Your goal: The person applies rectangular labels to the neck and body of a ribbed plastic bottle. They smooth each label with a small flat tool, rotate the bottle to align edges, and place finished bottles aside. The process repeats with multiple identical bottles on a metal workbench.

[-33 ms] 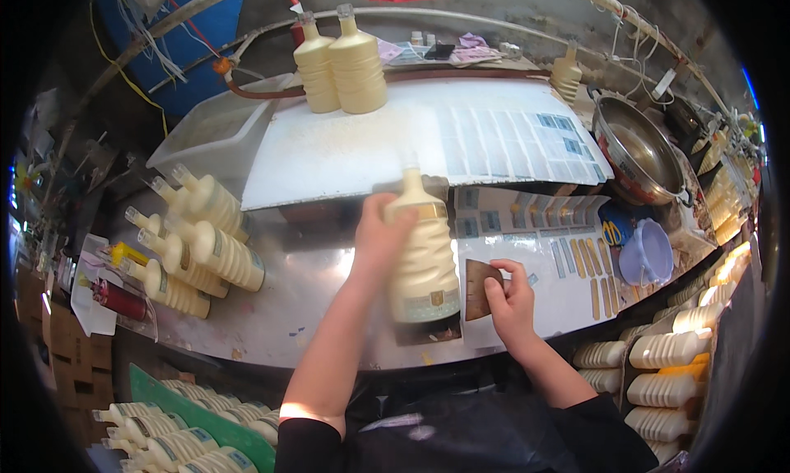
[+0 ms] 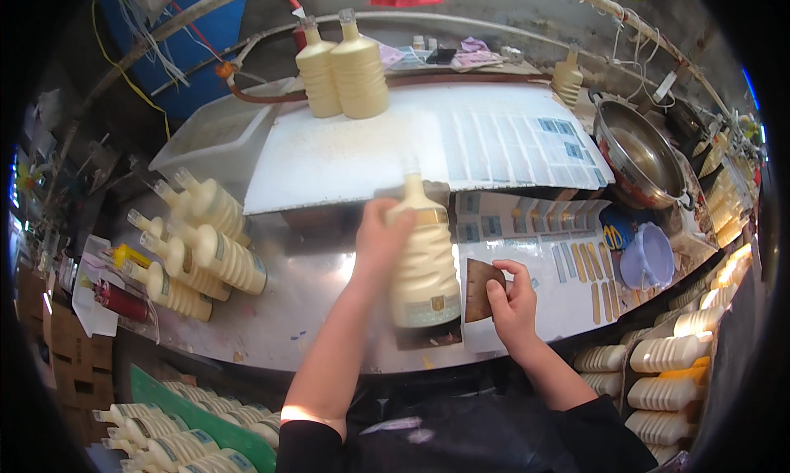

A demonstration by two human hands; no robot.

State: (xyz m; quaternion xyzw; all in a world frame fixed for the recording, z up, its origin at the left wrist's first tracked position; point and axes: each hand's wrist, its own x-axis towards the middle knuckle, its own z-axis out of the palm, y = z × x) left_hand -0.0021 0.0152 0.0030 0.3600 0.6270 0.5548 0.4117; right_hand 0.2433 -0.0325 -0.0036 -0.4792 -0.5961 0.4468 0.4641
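A cream-coloured ribbed bottle point(image 2: 425, 267) with a narrow neck, a gold band and a pale label near its base lies in front of me on a dark rest point(image 2: 428, 340). My left hand point(image 2: 385, 234) is wrapped round its left side near the shoulder, slightly blurred. To the right of the bottle, my right hand point(image 2: 513, 302) pinches a flat brown scraper point(image 2: 480, 290) between thumb and fingers. The scraper's edge is close to the bottle's lower part; I cannot tell whether they touch.
Several similar bottles point(image 2: 218, 259) lie at the left. Two more bottles point(image 2: 360, 74) stand on the white board point(image 2: 346, 152), beside rows of label strips. At the right are gold and blue strips point(image 2: 595, 262), a purple bucket point(image 2: 646, 255), scissors point(image 2: 612, 234) and a metal pan point(image 2: 640, 150).
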